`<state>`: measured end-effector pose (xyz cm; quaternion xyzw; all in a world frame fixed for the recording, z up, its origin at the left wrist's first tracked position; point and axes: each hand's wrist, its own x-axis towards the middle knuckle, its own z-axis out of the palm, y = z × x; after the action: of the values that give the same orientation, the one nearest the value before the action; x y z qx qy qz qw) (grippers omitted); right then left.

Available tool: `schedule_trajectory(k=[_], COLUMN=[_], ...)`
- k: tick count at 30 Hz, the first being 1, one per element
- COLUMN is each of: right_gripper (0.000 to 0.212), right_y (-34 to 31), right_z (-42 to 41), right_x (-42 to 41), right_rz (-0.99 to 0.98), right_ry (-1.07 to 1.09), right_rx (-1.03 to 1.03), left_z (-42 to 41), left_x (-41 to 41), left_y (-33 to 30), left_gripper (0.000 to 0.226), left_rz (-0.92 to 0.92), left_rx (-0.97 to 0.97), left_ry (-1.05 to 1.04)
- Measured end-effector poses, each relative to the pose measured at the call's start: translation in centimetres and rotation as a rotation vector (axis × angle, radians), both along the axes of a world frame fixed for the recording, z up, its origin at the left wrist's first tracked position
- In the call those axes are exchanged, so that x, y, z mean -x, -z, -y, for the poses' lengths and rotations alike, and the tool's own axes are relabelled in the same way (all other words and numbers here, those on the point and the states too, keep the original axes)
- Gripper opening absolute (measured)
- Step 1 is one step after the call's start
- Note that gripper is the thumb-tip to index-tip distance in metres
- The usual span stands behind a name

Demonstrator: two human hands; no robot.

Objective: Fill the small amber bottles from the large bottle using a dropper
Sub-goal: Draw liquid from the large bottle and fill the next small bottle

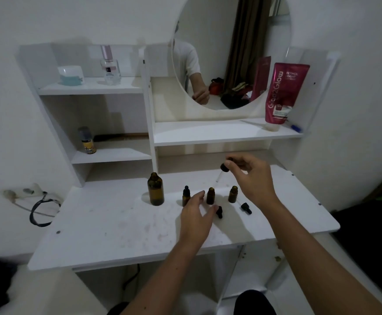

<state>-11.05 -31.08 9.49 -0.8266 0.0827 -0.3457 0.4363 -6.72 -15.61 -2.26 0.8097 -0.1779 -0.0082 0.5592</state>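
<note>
The large amber bottle (155, 189) stands uncapped on the white table (108, 226). To its right stand three small amber bottles in a row: the left one (186, 196) has a black dropper cap on, the middle one (210, 196) and the right one (233, 194) are uncapped. My right hand (251, 176) holds a dropper (222, 172) by its black bulb, its glass tip slanting down above the middle bottle. My left hand (196, 214) hovers open just in front of the left and middle bottles. Two loose black dropper caps lie on the table, one (219, 211) by my left fingers, one (246, 208) further right.
A white shelf unit (208, 133) rises behind the table with a round mirror (230, 53), a pink tube (283, 94), a perfume bottle (110, 67), a jar (70, 75) and a small can (87, 140). A cable and wall socket (40, 208) are at the left.
</note>
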Motion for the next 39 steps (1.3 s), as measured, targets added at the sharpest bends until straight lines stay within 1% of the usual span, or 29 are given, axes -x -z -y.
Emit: schedule_trajectory(k=[5, 9, 14, 19, 24, 28, 31, 39], right_gripper=[0.012, 0.014, 0.012, 0.002, 0.006, 0.004, 0.009, 0.012], right_y=[1.0, 2.0, 3.4, 3.7, 3.8, 3.9, 3.6, 0.7], right_z=[-0.1, -0.4, -0.7, -0.9, -0.9, -0.9, -1.0, -1.8], right_x=[-0.8, -1.2, -1.7, -2.1, -2.1, -2.0, -1.7, -0.4], right_rz=[-0.017, -0.057, -0.123, -0.129, -0.106, -0.101, -0.117, -0.087], right_ry=[-0.014, -0.050, -0.092, -0.055, -0.047, -0.055, -0.068, -0.026], right_rx=[-0.016, -0.036, -0.043, -0.106, -0.055, -0.062, -0.062, -0.097], left_z=[1.1, 1.7, 2.0, 1.9, 1.9, 1.8, 1.7, 0.2], left_x=[-1.0, -1.6, -1.8, -1.6, -1.7, -1.6, -1.5, -0.4], left_y=[-0.2, -0.2, 0.0, -0.1, -0.1, -0.2, -0.3, -0.6], left_gripper=[0.048, 0.029, 0.022, 0.025, 0.026, 0.026, 0.027, 0.040], left_rz=[0.034, 0.074, 0.097, 0.106, 0.104, 0.117, 0.117, 0.109], left_rx=[-0.021, -0.025, -0.064, -0.090, -0.091, -0.105, -0.112, -0.080], left_ry=[-0.012, -0.013, -0.029, -0.031, -0.029, -0.032, -0.031, -0.005])
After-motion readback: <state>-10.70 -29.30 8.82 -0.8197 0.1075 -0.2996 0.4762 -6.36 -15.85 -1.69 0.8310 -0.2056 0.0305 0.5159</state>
